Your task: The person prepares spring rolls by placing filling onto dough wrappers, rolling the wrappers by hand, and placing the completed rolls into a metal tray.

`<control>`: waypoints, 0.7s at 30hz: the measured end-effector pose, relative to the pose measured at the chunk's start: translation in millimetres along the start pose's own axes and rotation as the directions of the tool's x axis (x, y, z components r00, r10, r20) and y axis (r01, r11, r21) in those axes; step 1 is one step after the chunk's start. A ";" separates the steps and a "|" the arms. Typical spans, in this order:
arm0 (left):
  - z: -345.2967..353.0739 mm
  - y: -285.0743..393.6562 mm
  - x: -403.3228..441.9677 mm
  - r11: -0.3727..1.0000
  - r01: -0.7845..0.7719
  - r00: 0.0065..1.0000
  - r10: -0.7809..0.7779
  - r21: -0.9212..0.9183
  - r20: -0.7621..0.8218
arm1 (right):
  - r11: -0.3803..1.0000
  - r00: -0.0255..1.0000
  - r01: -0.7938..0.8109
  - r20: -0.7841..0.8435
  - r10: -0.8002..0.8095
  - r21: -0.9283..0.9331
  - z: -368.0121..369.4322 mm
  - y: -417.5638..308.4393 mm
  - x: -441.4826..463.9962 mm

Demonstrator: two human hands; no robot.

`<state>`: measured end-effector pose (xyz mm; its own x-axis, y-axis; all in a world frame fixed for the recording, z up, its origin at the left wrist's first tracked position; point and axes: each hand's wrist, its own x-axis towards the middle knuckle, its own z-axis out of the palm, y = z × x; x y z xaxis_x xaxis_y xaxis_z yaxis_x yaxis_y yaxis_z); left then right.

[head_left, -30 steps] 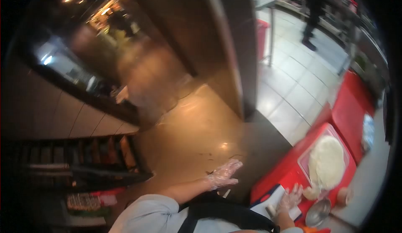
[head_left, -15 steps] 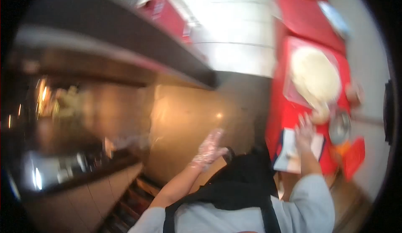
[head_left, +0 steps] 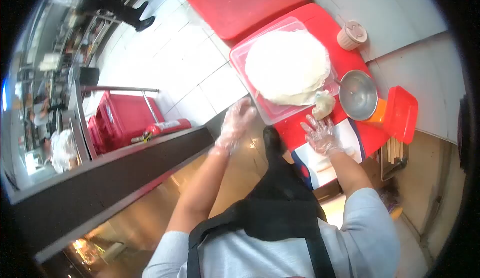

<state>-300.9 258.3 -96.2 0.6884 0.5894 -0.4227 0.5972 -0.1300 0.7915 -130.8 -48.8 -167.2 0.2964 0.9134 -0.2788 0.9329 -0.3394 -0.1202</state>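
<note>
My left hand (head_left: 236,124), in a clear plastic glove, is raised left of the red table, fingers loosely spread and nothing visible in them. Gloved too, my right hand (head_left: 321,137) lies with spread fingers over a white sheet with a dark blue border (head_left: 351,137). A pale flat piece (head_left: 321,165) shows beside its palm; whether they touch I cannot tell. Just beyond those fingertips sits a small pale lump (head_left: 324,104). Behind it, a clear plastic tub (head_left: 241,60) carries a large pale, dough-like mass (head_left: 287,67).
Right of the tub are a metal bowl (head_left: 358,95), a lidded cup (head_left: 352,35) and a red plastic container (head_left: 401,114). A steel-edged counter (head_left: 125,173) runs along the left, with a fire extinguisher (head_left: 170,127) behind it. Another person (head_left: 112,3) stands at the far upper left.
My view has swung toward the red table, which now sits nearer the middle. My left hand has risen toward the tub. The right hand stays over the sheet, fingers spread.
</note>
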 end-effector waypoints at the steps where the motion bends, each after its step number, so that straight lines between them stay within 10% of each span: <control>1: 3.5 12.7 32.3 0.997 0.023 1.000 -0.023 -0.074 0.009 | 1.000 1.000 0.003 -0.014 -0.002 0.022 -0.5 1.8 0.7; 5: 25.7 38.2 141.9 0.991 0.022 0.993 -0.037 -0.130 -0.110 | 0.996 1.000 -0.009 0.015 0.008 0.093 5.1 4.5 2.6; 8: 27.2 70.6 162.5 0.955 0.075 0.989 -0.033 0.288 -0.146 | 0.993 0.998 -0.050 0.049 0.045 0.110 -5.4 2.2 1.0; 15: 32.3 87.0 167.4 0.815 -0.405 0.896 0.444 0.413 0.002 | 0.957 0.963 -0.231 -0.102 0.251 0.174 7.5 -18.9 7.6; 18: 20.9 88.1 178.2 0.956 -0.064 0.995 0.039 0.286 0.093 | 0.869 0.801 -0.356 -0.367 0.474 0.344 -11.4 -63.7 16.7; 21: 16.0 55.5 181.2 0.959 0.048 0.998 -0.060 0.279 0.032 | 0.482 0.502 -0.383 -0.261 0.825 0.788 -22.6 -113.2 40.9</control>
<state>-136.5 345.1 -136.0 0.6645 0.5702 -0.4831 0.7208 -0.3183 0.6158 -219.7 32.1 -143.5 0.9714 0.2372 0.0092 0.1753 -0.6906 -0.7017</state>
